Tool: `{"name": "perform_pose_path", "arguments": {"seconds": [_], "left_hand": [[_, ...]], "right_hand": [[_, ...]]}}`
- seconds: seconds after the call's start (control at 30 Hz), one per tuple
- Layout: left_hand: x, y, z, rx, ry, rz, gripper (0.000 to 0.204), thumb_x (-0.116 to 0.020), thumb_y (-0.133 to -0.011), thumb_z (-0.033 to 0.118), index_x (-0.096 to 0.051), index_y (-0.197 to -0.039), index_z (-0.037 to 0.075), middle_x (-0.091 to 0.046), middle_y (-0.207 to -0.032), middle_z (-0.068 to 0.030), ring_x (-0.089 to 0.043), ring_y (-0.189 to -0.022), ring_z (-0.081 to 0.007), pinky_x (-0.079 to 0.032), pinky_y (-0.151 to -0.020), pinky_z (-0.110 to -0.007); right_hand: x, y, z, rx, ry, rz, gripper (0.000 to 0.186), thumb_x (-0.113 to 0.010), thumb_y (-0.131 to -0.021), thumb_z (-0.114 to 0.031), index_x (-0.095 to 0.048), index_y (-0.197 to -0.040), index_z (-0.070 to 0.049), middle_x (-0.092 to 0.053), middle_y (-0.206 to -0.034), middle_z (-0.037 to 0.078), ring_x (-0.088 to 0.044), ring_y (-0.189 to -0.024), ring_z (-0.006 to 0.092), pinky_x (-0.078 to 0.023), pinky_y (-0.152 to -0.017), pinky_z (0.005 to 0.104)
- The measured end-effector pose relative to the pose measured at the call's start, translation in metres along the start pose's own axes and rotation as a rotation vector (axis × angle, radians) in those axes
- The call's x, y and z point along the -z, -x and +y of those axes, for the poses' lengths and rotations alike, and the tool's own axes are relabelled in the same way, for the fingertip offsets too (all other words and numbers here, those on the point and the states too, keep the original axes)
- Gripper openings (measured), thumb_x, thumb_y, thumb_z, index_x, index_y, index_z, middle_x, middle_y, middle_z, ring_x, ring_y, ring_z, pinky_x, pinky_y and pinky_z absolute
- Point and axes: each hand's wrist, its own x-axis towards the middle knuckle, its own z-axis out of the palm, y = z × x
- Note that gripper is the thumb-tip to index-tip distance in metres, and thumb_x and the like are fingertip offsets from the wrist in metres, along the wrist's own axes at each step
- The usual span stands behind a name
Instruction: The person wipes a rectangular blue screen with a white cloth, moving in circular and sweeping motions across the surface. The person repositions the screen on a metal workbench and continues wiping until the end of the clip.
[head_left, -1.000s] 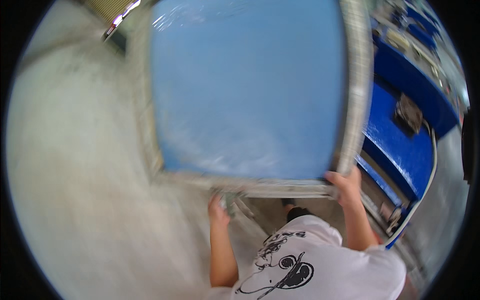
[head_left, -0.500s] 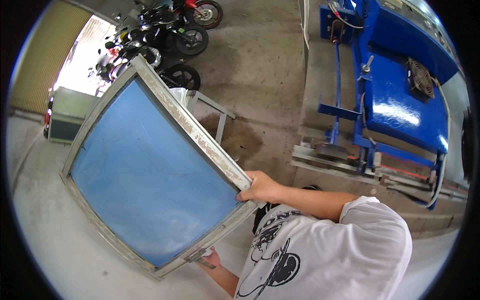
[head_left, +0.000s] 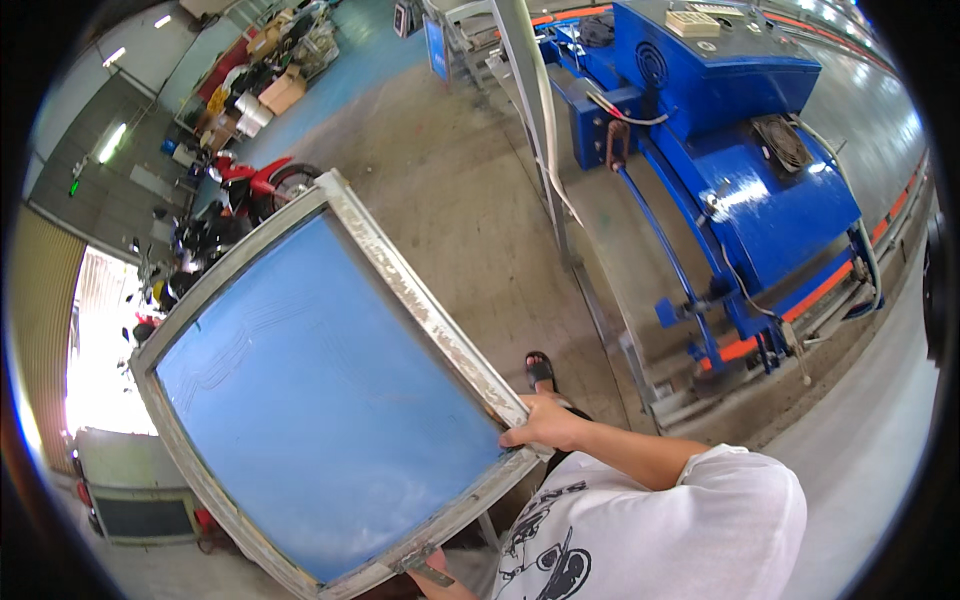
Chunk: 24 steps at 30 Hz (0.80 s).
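A large screen-printing frame [head_left: 425, 305] with worn, chipped pale edges hangs tilted before me, its blue mesh [head_left: 320, 400] facing up toward me. Faint wavy lines run across the mesh's upper left. My right hand [head_left: 545, 421] grips the right-hand corner, thumb on the inner edge and the other fingers mostly hidden beneath. At the bottom edge, my left hand [head_left: 432, 567] is closed around the rim, beside a small dark metal plate [head_left: 433, 575]; most of its fingers are hidden.
To the right stands a blue machine [head_left: 750, 230] with a rail and cables, behind a grey metal post [head_left: 535, 120]. Motorcycles [head_left: 215, 235] are parked beyond the frame. Cardboard boxes [head_left: 283, 92] lie far left. My sandalled foot [head_left: 540, 372] is on the concrete floor.
My view has swung up and around, so the boxes and more of the blue machine show. The frame stays in both hands, sitting slightly lower and further right in view.
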Motion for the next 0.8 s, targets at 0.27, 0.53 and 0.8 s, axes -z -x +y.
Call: {"name": "perform_pose_path", "arguments": {"seconds": [0.27, 0.53, 0.8], "left_hand": [[-0.246, -0.145, 0.061, 0.104, -0.113, -0.071, 0.041, -0.06, -0.1, 0.04, -0.061, -0.135, 0.018, -0.066, -0.134, -0.0046, -0.06, -0.121, -0.0293, -0.046, -0.103, -0.058], [-0.53, -0.237, 0.088, -0.045, -0.154, -0.711, 0.028, -0.061, -0.096, 0.018, -0.064, -0.123, 0.01, -0.071, -0.117, -0.0084, -0.069, -0.102, -0.0264, -0.058, -0.083, -0.049], [-0.77, -0.404, 0.044, 0.092, -0.232, -0.781, 0.023, -0.055, -0.092, 0.005, -0.065, -0.11, -0.005, -0.072, -0.101, -0.0155, -0.071, -0.085, -0.0259, -0.059, -0.076, -0.038]], "right_hand": [[0.034, -0.189, -0.129, 0.108, -0.12, 0.133, 0.057, -0.09, -0.073, -0.009, -0.068, -0.124, 0.001, -0.072, -0.109, 0.006, -0.067, -0.097, 0.0161, -0.053, -0.092, 0.0315], [0.087, -0.355, -0.282, 0.194, -0.204, 0.292, 0.044, -0.082, -0.077, -0.001, -0.066, -0.118, 0.001, -0.073, -0.105, 0.011, -0.07, -0.093, 0.0173, -0.056, -0.088, 0.0336], [0.151, -0.514, -0.369, 0.357, -0.214, 0.534, 0.053, -0.08, -0.08, 0.006, -0.063, -0.13, 0.003, -0.07, -0.12, 0.009, -0.068, -0.103, 0.0152, -0.055, -0.094, 0.0324]]}}
